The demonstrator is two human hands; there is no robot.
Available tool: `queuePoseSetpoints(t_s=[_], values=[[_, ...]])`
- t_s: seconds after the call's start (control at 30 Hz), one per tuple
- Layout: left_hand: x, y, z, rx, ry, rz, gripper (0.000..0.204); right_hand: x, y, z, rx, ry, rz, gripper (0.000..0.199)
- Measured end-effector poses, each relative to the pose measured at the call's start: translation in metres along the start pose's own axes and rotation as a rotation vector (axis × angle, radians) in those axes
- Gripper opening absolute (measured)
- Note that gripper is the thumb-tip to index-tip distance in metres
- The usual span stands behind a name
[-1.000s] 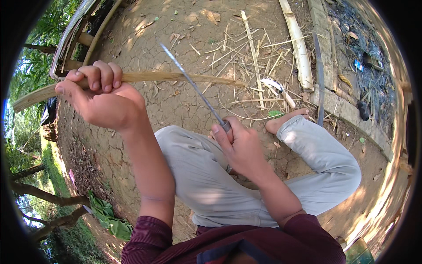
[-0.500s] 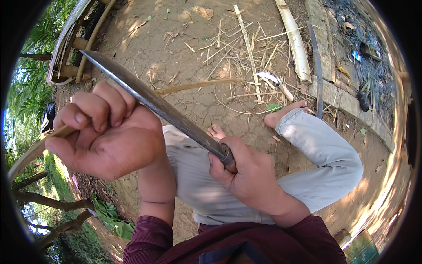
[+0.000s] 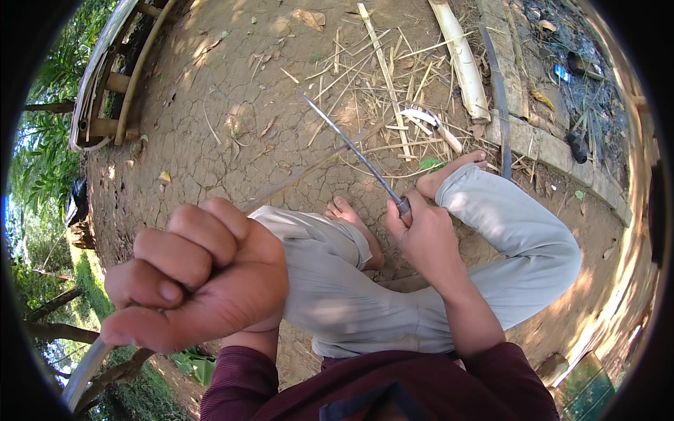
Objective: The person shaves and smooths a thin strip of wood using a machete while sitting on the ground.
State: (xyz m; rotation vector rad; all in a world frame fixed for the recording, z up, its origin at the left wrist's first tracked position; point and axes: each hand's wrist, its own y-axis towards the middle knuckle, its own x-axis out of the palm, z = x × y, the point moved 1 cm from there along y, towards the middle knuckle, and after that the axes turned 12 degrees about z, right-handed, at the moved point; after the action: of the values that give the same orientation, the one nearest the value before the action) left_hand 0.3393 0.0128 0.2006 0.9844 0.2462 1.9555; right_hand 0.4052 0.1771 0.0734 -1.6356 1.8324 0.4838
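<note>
My left hand [image 3: 203, 274] is raised at the left, its fingers closed round a long, thin, tan wooden strip [image 3: 295, 179]. One end of the strip comes out beside the thumb toward the lower left; the rest runs past my knee toward the litter of slivers. My right hand [image 3: 428, 238] grips the short handle of a large knife [image 3: 358, 158] in front of my bent right leg. The blade points up and left, seen nearly edge-on, and crosses the strip's line; I cannot tell whether they touch.
A small curved knife [image 3: 448, 138] with a pale handle lies by my right foot, among scattered slivers [image 3: 385, 70]. Beyond are a peeled pole [image 3: 460, 63] and a long dark blade [image 3: 500, 91] against a wooden curb [image 3: 533, 144]. A bamboo frame [image 3: 123, 81] stands at far left.
My right hand has moved right and the knife has swung away from beside my left hand. My left hand has come lower and closer, its fingers more tightly closed on the strip.
</note>
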Motion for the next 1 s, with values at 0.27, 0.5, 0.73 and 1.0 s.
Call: queuePoseSetpoints(t_s=[0.27, 0.5, 0.73, 1.0], values=[[-0.001, -0.006, -0.003, -0.023, -0.019, -0.043, 0.049, -0.006, -0.013, -0.024, -0.142, 0.251, 0.07, 0.025], [-0.005, -0.002, -0.006, 0.019, -0.006, -0.012, 0.048, 0.004, -0.011, -0.016, -0.139, 0.32, 0.163, 0.016], [0.001, -0.007, -0.007, 0.057, 0.028, 0.012, 0.048, 0.013, -0.004, 0.008, -0.016, 0.175, 0.053, 0.018], [-0.003, -0.006, -0.006, 0.031, 0.031, -0.005, 0.048, 0.015, -0.004, 0.013, -0.061, 0.059, 0.079, 0.022]])
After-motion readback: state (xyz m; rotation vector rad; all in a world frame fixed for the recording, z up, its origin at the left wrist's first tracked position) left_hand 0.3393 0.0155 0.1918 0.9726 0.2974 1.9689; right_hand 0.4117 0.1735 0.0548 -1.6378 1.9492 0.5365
